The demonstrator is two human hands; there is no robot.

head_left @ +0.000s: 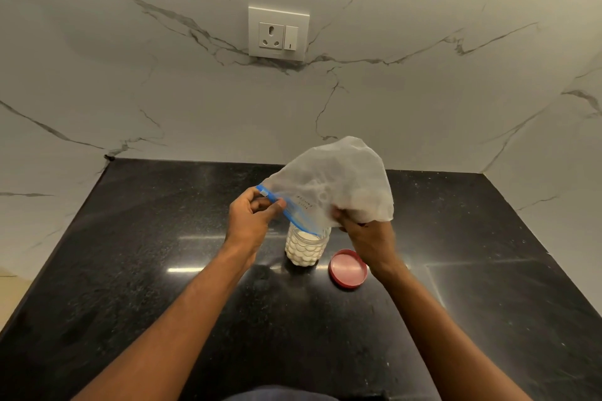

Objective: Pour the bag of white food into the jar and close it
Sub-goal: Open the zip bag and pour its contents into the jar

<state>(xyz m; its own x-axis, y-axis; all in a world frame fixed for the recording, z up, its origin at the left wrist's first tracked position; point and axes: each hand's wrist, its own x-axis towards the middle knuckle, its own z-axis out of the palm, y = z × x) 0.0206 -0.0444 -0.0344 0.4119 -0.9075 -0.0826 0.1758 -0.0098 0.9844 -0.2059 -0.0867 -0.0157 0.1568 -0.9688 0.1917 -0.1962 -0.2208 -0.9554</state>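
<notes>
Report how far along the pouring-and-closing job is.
Done: the jar stands open on the counter, already nearly full of white food. In hand: the left hand holds the zip edge and the right hand lifts the bag, its mouth tipped over the jar; the bag looks almost empty. Left: finish emptying, then fit the red lid, which lies beside the jar.

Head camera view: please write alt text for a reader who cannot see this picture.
Two bare hands tip a clear zip bag over an open jar nearly full of white food, on a black counter. The left hand holds the bag's blue zip edge, the right hand its bottom. A red lid lies right of the jar.
</notes>
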